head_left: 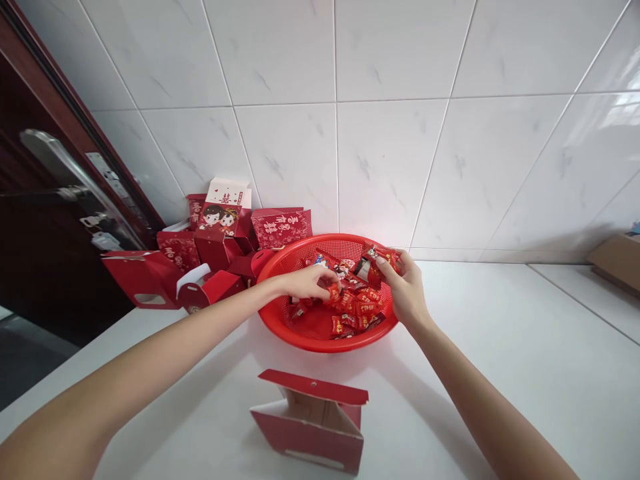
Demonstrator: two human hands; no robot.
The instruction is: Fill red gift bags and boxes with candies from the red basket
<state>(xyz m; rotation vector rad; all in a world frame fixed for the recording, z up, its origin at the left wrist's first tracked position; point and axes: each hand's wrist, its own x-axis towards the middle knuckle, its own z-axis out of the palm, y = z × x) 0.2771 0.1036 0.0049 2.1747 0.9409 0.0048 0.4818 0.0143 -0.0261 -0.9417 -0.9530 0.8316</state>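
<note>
A red plastic basket (310, 343) holds several wrapped candies (367, 303) in red packaging. Inside it, my left hand (310, 282) has its fingers closed on a small red wrapped candy (334, 293). At the basket's right rim, my right hand (407, 283) grips red candy packets (370, 267), thumb on top; how many it holds I cannot tell. In front of the basket stands a red gift box (315, 437) with its top open, showing a bare cardboard inside. Neither hand touches that box.
Several red gift boxes (210, 250) are heaped at the left against the tiled wall (380, 167). A dark door with a metal handle (75, 180) is at far left. A brown cardboard box (620, 260) sits at the right edge of the white table (500, 333).
</note>
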